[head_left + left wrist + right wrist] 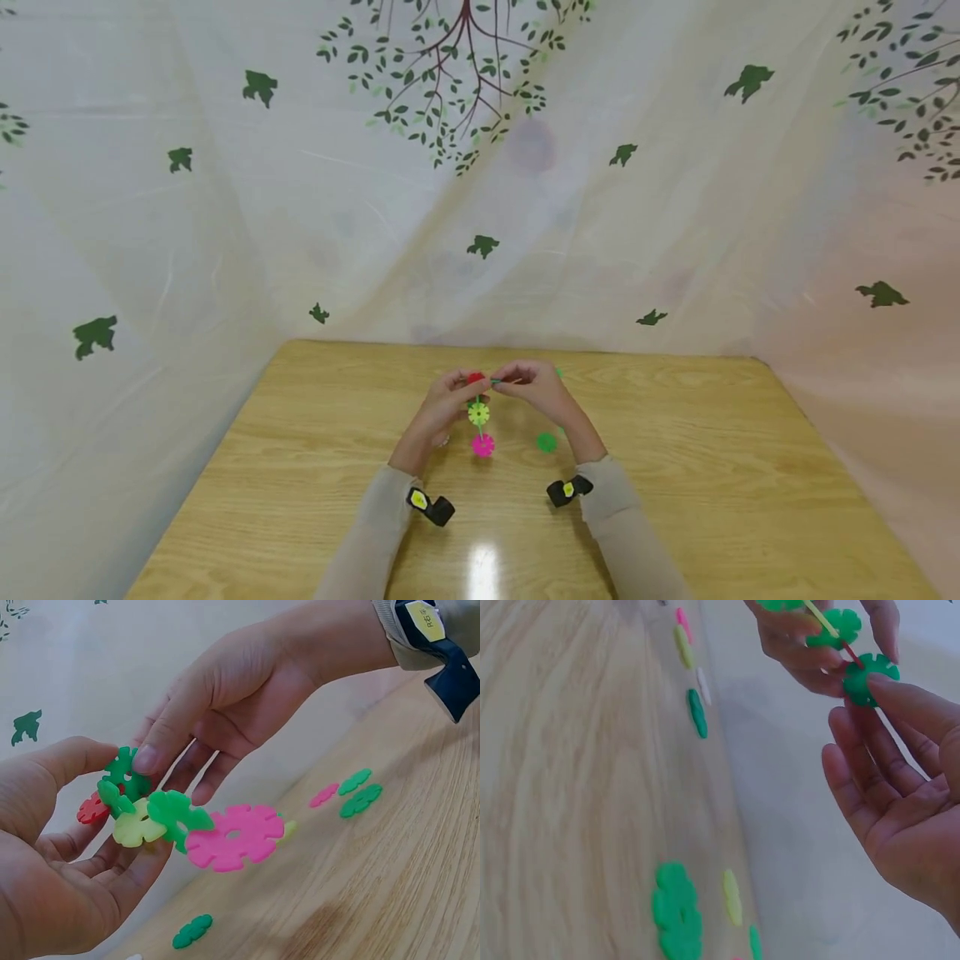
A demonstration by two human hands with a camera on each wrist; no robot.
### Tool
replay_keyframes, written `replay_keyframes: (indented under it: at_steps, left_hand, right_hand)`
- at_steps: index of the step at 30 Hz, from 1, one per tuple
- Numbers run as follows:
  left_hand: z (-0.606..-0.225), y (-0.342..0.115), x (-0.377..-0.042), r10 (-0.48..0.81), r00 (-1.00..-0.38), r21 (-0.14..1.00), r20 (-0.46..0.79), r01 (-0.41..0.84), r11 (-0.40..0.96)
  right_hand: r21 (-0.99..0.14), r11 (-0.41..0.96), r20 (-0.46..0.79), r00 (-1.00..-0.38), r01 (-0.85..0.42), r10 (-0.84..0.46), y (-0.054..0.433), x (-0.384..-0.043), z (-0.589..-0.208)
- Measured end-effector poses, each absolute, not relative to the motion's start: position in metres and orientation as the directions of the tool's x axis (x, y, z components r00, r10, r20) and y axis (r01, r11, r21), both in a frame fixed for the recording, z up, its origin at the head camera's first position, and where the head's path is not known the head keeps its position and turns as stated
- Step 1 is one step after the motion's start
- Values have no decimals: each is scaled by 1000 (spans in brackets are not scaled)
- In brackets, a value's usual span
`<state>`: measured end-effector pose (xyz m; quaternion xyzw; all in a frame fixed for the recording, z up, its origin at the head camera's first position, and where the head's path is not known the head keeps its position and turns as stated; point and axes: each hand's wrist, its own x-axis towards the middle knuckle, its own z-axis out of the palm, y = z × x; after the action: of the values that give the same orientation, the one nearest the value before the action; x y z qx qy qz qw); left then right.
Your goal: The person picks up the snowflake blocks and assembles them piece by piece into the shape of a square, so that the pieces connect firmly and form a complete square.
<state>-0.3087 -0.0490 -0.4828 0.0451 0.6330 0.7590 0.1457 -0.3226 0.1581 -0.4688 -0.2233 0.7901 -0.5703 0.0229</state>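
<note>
Above the table, my left hand [444, 407] holds a chain of flower-shaped interlocking plastic discs between thumb and fingers. In the left wrist view a pink disc [234, 844] ends the near side, joined through a green disc to a yellow disc [136, 826]. A red disc [93, 808] sits by the left fingers. My right hand [542, 390] pinches a green disc [866, 681] between thumb and fingers, and this disc meets the red disc's edge in the right wrist view. The fingers partly hide the joint.
Loose discs lie on the wooden table [675, 467]: a green disc [547, 442] by the right wrist, a pink disc [324, 795], a dark green disc [193, 931], a yellow disc [733, 898] and a white disc [703, 686]. A pale curtain [375, 275] hangs behind the table's far edge.
</note>
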Motion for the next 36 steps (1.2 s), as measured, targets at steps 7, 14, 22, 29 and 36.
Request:
replay_keyframes:
  at_steps: [7,14,22,29,36]
  left_hand:
    - [-484,-47,-308,224,-970,984,-98,-128,-122]
    - [-481,-49,-306,198,-975,986,-101,-124,-108]
    - [-484,-51,-308,193,-977,986,-88,-113,-122]
    - [-484,-50,-310,182,-979,985,-87,-113,-134]
    - [-488,-49,-311,177,-981,985,-82,-107,-134]
  right_hand:
    - [-878,349,130,-865,-328,-484,184,-323,-460]
    - [-791,432,55,-754,-433,-655,210,-320,-464]
    - [-759,523,-84,-739,-387,-669,227,-311,-470]
    - [-737,583,-149,-760,-340,-632,227,-305,-478]
    - [-720,598,-147,-764,-353,-628,224,-302,-477]
